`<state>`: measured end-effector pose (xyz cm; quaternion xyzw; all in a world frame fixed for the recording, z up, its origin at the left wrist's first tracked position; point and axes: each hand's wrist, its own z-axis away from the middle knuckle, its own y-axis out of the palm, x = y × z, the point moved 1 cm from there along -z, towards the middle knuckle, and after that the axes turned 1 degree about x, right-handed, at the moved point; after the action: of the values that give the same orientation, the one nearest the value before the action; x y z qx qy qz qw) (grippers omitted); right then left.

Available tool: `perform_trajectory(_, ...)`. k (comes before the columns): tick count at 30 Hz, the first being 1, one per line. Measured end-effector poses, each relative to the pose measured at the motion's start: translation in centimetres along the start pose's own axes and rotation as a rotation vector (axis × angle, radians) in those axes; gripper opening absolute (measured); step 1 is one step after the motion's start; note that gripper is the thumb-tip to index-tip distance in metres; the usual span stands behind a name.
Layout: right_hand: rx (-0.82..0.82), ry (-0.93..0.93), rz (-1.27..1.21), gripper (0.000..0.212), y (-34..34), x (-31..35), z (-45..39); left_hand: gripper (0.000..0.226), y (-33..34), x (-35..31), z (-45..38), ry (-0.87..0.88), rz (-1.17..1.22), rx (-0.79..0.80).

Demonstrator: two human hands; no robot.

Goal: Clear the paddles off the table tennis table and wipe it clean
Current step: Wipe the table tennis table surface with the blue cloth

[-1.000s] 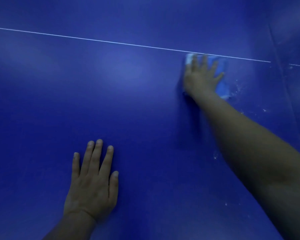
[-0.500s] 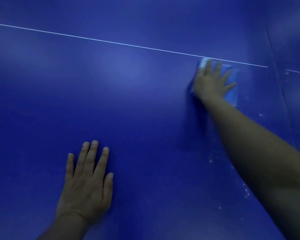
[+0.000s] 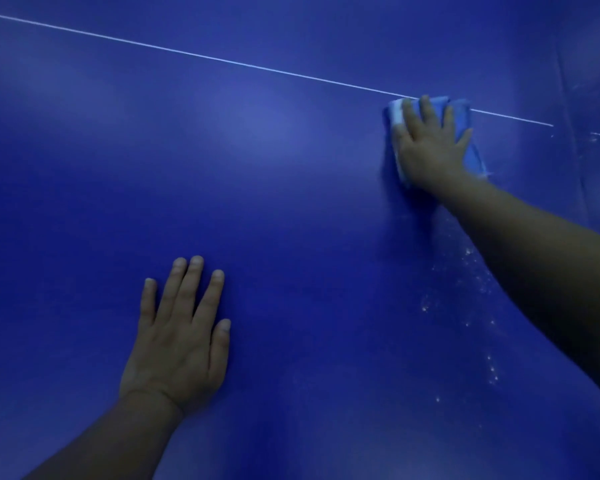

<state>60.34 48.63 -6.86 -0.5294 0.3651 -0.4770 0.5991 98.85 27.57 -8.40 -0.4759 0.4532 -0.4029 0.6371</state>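
- While your left hand (image 3: 177,344) lies flat, fingers straight, on the table (image 3: 291,220),
- your outstretched right hand (image 3: 430,147) presses the cloth (image 3: 395,114) with spread fingers.

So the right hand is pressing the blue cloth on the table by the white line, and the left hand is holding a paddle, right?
Not quite. The head view shows the left hand holding nothing: it rests flat, fingers straight, on the bare blue table. The rest stands: the right hand presses the blue cloth by the white line.
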Motion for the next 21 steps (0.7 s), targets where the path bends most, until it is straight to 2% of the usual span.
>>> perform_trajectory(2,-0.029,-0.405,0.191,0.061,2.1,3.7,5.4,0.064,-0.1,0.0,0.1,-0.007,-0.005,-0.002)
perform_trajectory(5,0.011,-0.961,0.136,0.055,5.8,7.1,18.2,0.063,0.0,0.0,0.0,0.000,0.004,-0.013)
perform_trajectory(6,0.090,-1.129,0.106,0.051,6.5,7.1,22.3,0.063,0.0,0.1,0.0,0.003,0.008,-0.020)
perform_trajectory(8,0.171,-1.345,0.112,0.046,6.2,5.4,24.4,0.063,0.2,0.2,0.1,0.008,0.019,-0.026)
perform_trajectory(9,0.157,-1.340,0.118,0.045,5.3,4.6,22.5,0.063,0.2,0.2,0.1,0.007,0.018,-0.026)
perform_trajectory(10,0.098,-1.255,0.148,0.048,4.5,3.9,19.4,0.063,0.3,0.2,0.2,0.004,0.013,-0.022)
perform_trajectory(11,0.023,-1.097,0.201,0.053,3.6,3.3,15.6,0.063,0.3,0.2,0.2,0.003,0.007,-0.014)
perform_trajectory(13,0.012,-0.669,0.312,0.059,1.8,0.9,7.6,0.064,0.3,0.2,0.2,0.002,0.007,0.002)
perform_trajectory(15,0.025,-0.283,0.233,0.056,0.4,-1.5,2.7,0.064,0.3,0.2,0.1,-0.001,0.012,0.002)
perform_trajectory(16,0.029,-0.196,0.199,0.056,0.0,-1.5,2.1,0.064,0.4,0.2,0.1,-0.002,0.014,0.001)
perform_trajectory(18,-0.009,-0.271,0.235,0.059,0.8,0.4,4.3,0.064,0.4,0.2,0.1,0.000,0.023,-0.006)
perform_trajectory(20,-0.044,-0.524,0.252,0.058,2.6,3.7,10.5,0.064,0.5,0.2,0.1,0.004,0.036,-0.023)
perform_trajectory(21,-0.044,-0.700,0.180,0.057,3.9,4.9,14.7,0.064,0.5,0.2,0.0,0.006,0.041,-0.034)
